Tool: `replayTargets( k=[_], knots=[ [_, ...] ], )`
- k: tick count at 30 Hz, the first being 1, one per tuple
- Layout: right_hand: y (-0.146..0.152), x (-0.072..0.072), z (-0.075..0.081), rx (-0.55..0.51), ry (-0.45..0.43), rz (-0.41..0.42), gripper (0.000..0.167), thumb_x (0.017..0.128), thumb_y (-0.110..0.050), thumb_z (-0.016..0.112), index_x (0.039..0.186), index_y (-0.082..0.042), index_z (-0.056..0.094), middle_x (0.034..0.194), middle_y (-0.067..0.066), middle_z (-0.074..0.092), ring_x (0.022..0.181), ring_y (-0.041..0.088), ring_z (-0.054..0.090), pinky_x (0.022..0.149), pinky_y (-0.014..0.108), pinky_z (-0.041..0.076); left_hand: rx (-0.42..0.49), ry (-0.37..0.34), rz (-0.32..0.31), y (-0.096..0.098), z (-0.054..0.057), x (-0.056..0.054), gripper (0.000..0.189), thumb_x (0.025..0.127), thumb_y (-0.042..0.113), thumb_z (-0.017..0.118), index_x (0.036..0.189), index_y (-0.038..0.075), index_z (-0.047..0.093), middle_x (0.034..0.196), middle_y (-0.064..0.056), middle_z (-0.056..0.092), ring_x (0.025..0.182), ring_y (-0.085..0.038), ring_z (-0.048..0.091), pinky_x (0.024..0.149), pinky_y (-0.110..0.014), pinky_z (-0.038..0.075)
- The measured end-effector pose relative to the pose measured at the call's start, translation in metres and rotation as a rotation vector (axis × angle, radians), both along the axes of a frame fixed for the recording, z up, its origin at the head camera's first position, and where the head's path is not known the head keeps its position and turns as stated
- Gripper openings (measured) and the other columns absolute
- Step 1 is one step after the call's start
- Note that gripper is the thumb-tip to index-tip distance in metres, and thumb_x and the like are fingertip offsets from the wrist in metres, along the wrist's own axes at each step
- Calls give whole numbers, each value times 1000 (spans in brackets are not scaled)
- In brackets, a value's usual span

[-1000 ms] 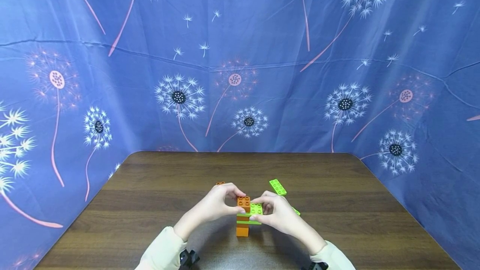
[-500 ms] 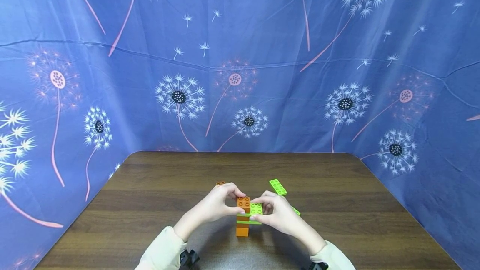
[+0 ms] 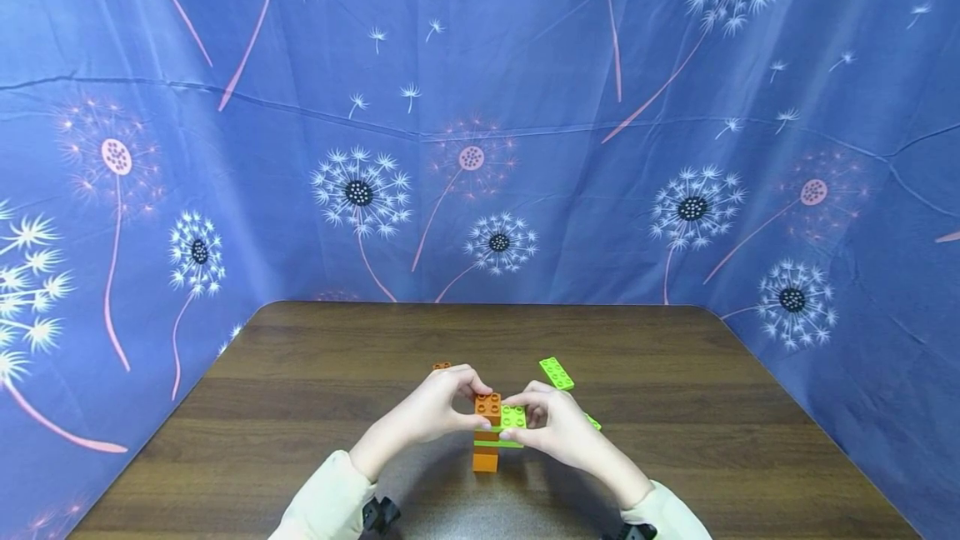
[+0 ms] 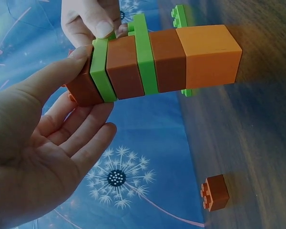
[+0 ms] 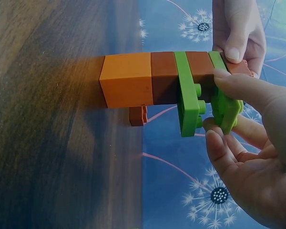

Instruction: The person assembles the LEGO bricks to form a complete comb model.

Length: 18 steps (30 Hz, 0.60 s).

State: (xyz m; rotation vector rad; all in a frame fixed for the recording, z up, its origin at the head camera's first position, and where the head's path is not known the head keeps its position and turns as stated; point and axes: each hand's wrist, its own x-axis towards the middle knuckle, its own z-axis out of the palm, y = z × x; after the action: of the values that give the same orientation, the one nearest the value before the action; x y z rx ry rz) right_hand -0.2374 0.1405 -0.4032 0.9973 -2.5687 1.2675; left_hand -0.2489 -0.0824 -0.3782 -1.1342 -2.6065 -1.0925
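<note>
A tower of toy building bricks stands upright on the table in front of me. A large orange brick (image 3: 485, 463) forms its base, with reddish-brown bricks and two thin green plates alternating above. My left hand (image 3: 427, 408) pinches the topmost reddish-brown brick (image 3: 487, 408) between thumb and fingers. From the other side, my right hand (image 3: 558, 430) pinches the overhanging end of the upper green plate (image 3: 513, 417). Below it, the lower green plate (image 5: 187, 95) juts out the same way, its studs showing in the right wrist view. Fingers partly cover the upper plate's end there.
Behind the left hand lies a loose reddish-brown brick (image 4: 216, 192). A loose green plate (image 3: 557, 373) rests beyond the right hand, and another green plate (image 3: 593, 422) is mostly hidden by that hand. A blue dandelion-print cloth (image 3: 480, 190) hangs behind the wooden table (image 3: 337, 340).
</note>
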Motion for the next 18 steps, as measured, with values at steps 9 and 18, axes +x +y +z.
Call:
replayTargets(
  k=[9, 18],
  knots=[
    [1, -3, -4, -2, 8, 0, 33, 78, -24, 76, 105, -6, 69, 80, -3, 54, 65, -1, 51, 59, 20, 50, 2, -36, -13, 0, 0, -1, 26, 76, 18, 78, 95, 8, 63, 96, -1, 65, 87, -12, 65, 83, -26, 53],
    [1, -4, -4, 7, -9, -10, 34, 77, -23, 77, 106, -7, 69, 80, -5, 53, 64, -2, 51, 59, 20, 50, 11, -29, -21, 0, 0, -2, 26, 76, 15, 78, 96, 7, 63, 97, -2, 65, 86, -12, 65, 83, -26, 53]
  ],
)
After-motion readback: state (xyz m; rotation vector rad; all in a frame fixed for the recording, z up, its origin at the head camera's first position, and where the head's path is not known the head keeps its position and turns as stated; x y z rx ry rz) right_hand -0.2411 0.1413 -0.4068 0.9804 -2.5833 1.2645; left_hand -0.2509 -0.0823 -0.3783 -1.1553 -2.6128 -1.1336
